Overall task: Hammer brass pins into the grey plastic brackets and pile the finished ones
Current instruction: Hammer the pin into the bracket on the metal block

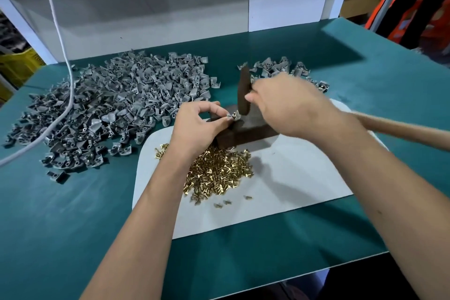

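Left hand (197, 124) pinches bracket (231, 118) with pin (234, 114) on block (246, 133); right hand (285, 102) grips hammer (243, 91). Strike squarely, fingertips clear.

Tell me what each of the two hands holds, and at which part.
The left hand pinches a grey bracket by its left end on the dark block. The right hand grips the hammer by its wooden handle, close to the head.
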`<action>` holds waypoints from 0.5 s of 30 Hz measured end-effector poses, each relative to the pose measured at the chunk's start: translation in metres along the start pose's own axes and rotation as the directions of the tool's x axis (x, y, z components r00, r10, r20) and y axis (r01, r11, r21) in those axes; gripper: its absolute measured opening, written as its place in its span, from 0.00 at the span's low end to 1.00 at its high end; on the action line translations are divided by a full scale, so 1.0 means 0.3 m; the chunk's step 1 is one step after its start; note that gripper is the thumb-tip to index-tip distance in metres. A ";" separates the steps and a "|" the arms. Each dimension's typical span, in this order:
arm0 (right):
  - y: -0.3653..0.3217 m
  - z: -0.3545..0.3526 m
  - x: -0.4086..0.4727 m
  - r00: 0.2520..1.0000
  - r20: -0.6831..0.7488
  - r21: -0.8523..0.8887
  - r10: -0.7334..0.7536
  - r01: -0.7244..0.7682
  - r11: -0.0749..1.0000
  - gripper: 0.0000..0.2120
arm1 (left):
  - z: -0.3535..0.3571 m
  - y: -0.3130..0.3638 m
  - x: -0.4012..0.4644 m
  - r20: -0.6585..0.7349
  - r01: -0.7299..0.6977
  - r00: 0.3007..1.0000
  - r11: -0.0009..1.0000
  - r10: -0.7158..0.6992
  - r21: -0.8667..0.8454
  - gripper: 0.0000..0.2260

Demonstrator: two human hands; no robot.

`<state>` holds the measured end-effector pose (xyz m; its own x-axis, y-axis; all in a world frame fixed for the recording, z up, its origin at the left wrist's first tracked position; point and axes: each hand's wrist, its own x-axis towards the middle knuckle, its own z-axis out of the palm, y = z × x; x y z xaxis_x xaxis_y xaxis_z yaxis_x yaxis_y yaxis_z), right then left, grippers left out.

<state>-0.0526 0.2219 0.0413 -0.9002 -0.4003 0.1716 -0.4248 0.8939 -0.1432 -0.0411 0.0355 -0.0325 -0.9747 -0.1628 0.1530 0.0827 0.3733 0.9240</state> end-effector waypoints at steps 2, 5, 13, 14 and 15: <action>0.011 -0.019 0.007 0.980 -0.200 0.059 0.022 -0.010 0.998 0.11 | 0.000 0.003 0.002 0.002 -0.007 1.000 1.000 0.007 0.004 0.03; -0.034 0.026 -0.003 0.981 -0.194 0.047 0.010 -0.001 0.999 0.12 | -0.002 -0.004 0.006 0.010 -0.014 1.000 1.000 0.014 0.009 0.05; -0.018 0.002 0.010 0.955 -0.294 0.064 0.038 -0.020 0.998 0.11 | -0.005 0.003 0.007 0.024 0.002 1.000 1.000 -0.002 0.000 0.04; -0.027 0.018 0.010 0.950 -0.308 0.088 0.050 -0.024 0.996 0.10 | -0.007 -0.003 0.010 0.025 0.004 1.000 1.000 -0.003 -0.006 0.04; -0.044 0.043 0.004 0.970 -0.240 0.079 0.035 -0.016 0.997 0.10 | -0.008 -0.009 0.012 0.024 0.008 1.000 1.000 -0.008 -0.022 0.04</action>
<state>-0.0493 0.2071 0.0308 -0.8649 -0.3088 0.3958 -0.4167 0.8813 -0.2229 -0.0444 0.0317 -0.0336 -0.9801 -0.1435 0.1371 0.0789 0.3521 0.9326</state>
